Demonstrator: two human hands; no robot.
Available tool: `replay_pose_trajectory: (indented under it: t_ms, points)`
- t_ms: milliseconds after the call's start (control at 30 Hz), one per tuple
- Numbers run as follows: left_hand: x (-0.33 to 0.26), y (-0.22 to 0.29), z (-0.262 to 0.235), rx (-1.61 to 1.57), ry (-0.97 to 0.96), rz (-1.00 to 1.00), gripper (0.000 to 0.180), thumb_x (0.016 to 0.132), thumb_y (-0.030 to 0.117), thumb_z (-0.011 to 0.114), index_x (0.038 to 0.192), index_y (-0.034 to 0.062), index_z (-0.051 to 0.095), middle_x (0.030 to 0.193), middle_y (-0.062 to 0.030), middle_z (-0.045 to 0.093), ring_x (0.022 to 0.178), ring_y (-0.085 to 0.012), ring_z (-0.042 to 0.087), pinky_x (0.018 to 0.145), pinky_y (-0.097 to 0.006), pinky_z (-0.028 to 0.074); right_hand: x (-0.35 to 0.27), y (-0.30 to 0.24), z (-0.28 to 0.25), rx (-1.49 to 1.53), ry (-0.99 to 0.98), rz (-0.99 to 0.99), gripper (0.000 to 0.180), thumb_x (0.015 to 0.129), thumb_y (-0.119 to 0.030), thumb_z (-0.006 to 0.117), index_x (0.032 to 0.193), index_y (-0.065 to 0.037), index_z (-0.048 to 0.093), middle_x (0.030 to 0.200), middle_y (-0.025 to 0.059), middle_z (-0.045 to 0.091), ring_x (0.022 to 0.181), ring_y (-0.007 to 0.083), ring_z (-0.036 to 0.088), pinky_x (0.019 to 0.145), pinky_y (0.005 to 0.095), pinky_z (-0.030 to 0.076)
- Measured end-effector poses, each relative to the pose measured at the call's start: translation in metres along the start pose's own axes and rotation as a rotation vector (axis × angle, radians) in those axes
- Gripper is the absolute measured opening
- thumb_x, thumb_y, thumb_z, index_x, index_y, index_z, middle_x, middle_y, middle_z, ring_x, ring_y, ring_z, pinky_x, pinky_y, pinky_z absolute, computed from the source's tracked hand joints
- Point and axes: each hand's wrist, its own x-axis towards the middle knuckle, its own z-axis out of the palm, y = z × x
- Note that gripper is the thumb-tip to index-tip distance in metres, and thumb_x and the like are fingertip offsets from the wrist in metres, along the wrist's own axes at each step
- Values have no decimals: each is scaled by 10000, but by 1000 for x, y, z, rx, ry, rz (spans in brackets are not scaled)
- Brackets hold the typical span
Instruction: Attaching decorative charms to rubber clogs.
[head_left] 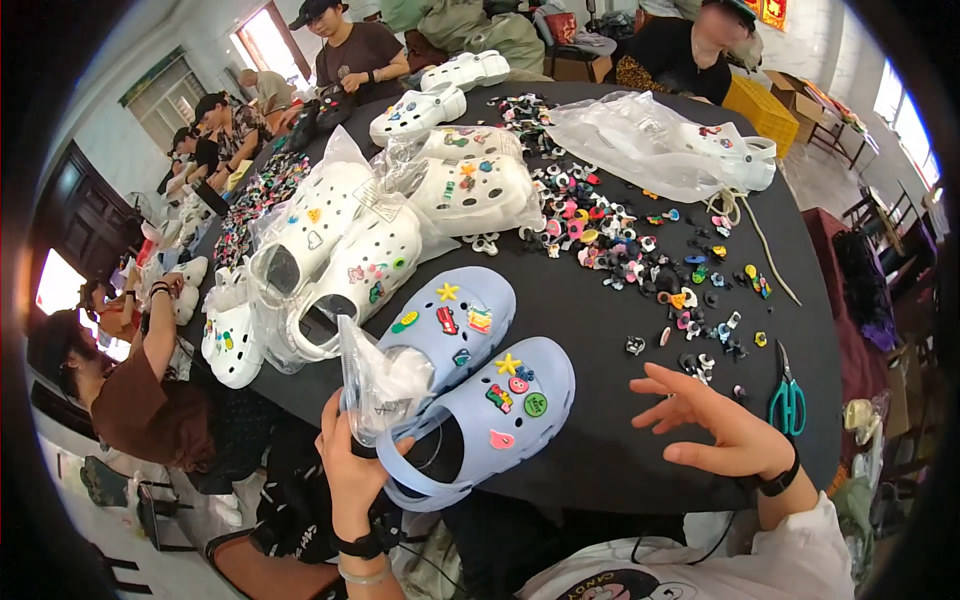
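My left hand [350,470] is closed round the heels of the blue clogs, fingers curled about the straps. The near clog [522,447] and far clog [432,347] sit side by side at the counter [620,465] edge in front of me, toes pointing away. Gripping both heels probably steadies the pair as one and leaves the decorated tops uncovered, facing up where I can see them.

A clear bag [372,385] with white stuffing bunches over the far clog's opening, close by my thumb; I can't tell whether I'm pinching it too.

My right hand [725,430] is spread and holds nothing, hovering right of the clogs, fingers toward the loose charms [605,235]. Those lie scattered within reach, presumably so that single pieces are easy to pick out. The scissors [788,400] rest just beyond that hand, handles toward me, handy for grasping. Wrapped white clogs [372,255] crowd the counter's left side, perhaps set there to leave the charms accessible.
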Motion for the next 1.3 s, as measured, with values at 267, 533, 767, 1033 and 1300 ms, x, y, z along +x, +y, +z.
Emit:
replay_pose_trajectory:
  t_ms: [267,533,767,1033,1300]
  points:
    - [24,-17,12,-570,-132,-23,688,518,184,936,1136,27,676,1375,-191,488,1240,-336,522,1035,-415,415,0,9,0,58,67,-34,810,908,-66,662,1554,-88,174,1507,195,370,1233,271,552,988,384,458]
    - [127,22,10,-550,-588,407,493,589,106,896,1038,56,701,1445,-188,439,1341,-328,437,1104,-422,351,-14,34,-2,-234,227,-62,809,879,-117,708,1530,-58,231,1515,163,349,1343,279,431,1023,398,428]
    - [191,44,39,-365,-824,494,567,609,95,866,1141,48,673,1445,-151,468,1327,-296,456,1102,-379,358,2,75,-16,-136,276,48,834,912,-222,685,1549,-56,172,1541,190,322,1380,294,399,1090,403,368]
    - [162,23,23,-667,-433,87,938,729,-76,747,1511,92,257,1485,-149,407,1226,-247,557,1051,-367,420,-5,55,-6,-348,105,46,786,898,-292,698,1459,80,291,1312,236,546,1178,337,567,1009,414,433]
    - [21,37,0,-754,201,-261,521,931,48,579,1410,2,376,1346,-168,521,1266,-265,507,1089,-382,362,-2,42,-11,-722,192,-25,725,875,-254,714,1444,20,358,1437,234,438,1313,373,446,1085,424,360]
